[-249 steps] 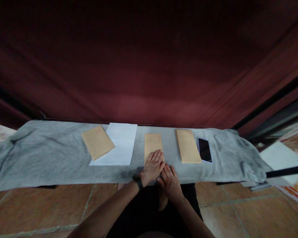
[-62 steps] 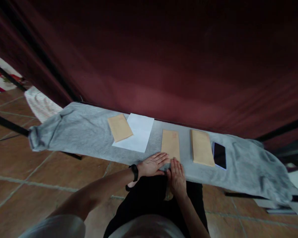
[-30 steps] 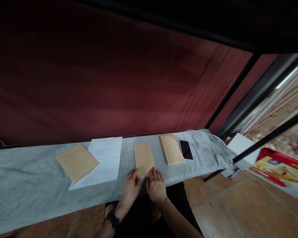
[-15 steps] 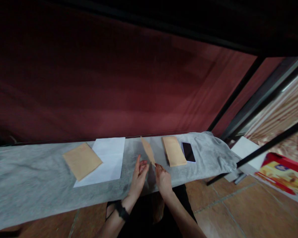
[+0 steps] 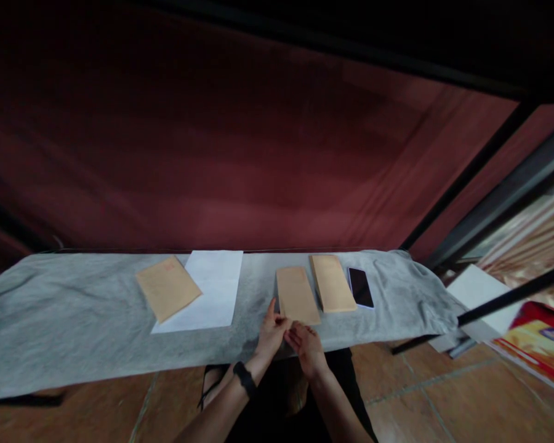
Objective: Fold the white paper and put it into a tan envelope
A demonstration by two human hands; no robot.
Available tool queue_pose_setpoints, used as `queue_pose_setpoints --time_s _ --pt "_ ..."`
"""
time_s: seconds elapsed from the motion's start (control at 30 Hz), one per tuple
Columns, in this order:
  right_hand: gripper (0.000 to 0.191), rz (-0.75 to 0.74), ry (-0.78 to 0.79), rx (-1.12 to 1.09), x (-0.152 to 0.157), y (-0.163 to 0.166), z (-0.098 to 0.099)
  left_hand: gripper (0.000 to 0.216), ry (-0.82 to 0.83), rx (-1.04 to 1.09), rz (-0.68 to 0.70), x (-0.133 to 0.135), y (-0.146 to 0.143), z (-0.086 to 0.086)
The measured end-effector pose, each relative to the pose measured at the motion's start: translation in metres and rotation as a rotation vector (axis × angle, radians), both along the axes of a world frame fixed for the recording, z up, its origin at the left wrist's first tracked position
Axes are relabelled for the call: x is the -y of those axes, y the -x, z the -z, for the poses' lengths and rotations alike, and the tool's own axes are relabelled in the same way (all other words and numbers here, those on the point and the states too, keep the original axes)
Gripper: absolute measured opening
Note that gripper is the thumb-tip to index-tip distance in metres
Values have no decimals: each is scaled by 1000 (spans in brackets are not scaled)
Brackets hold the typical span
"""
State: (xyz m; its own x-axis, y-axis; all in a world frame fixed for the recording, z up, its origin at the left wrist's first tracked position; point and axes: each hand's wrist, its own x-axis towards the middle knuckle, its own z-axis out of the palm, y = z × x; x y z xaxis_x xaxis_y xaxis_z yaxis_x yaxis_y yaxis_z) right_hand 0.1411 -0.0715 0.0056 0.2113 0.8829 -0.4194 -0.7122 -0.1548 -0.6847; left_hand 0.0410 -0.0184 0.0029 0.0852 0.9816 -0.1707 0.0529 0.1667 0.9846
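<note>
A tan envelope [image 5: 297, 294] lies flat on the grey cloth [image 5: 74, 314] covering a long bench, right in front of me. My left hand [image 5: 271, 333], with a black band on the wrist, pinches the envelope's near left corner between thumb and fingers. Curled fingers of my right hand [image 5: 307, 346] meet the envelope's near edge. To its right sit another tan envelope [image 5: 332, 283] and a dark phone [image 5: 361, 287]. Further left, a third tan envelope [image 5: 167, 288] lies partly on a white sheet [image 5: 215, 298].
A dark red curtain [image 5: 258, 160] hangs directly behind the bench. A black bar [image 5: 512, 298] crosses at the right, over a white sheet [image 5: 475, 288] and a red and yellow printed pack [image 5: 545, 344]. Below is a brown tiled floor [image 5: 420, 394].
Half a second ago the middle envelope stood up on edge between my hands; now it lies flat on the cloth again, with both hands at its near end. My view has shifted a little.
</note>
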Motion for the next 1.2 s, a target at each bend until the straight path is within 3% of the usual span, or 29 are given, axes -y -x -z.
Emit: queue_pose_setpoints --time_s 0.27,0.47,0.83,0.97,1.07,1.2 --pt "30 -142 92 14 0 -14 7 68 -55 -208 91 -4 8 3" --pt "37 -306 147 150 5 -28 5 64 -36 -246 99 -5 6 3" --pt "45 -245 120 557 9 -26 13 56 -95 -398 149 -5 7 -3" --pt "40 -243 24 897 16 -34 9 49 -229 -682 188 6 2 -6" --pt "40 -163 -191 1269 16 -39 7 40 -266 -821 229 15 0 -10" --pt "45 -274 -373 1654 16 -38 18 37 -348 -923 270 24 -1 -14"
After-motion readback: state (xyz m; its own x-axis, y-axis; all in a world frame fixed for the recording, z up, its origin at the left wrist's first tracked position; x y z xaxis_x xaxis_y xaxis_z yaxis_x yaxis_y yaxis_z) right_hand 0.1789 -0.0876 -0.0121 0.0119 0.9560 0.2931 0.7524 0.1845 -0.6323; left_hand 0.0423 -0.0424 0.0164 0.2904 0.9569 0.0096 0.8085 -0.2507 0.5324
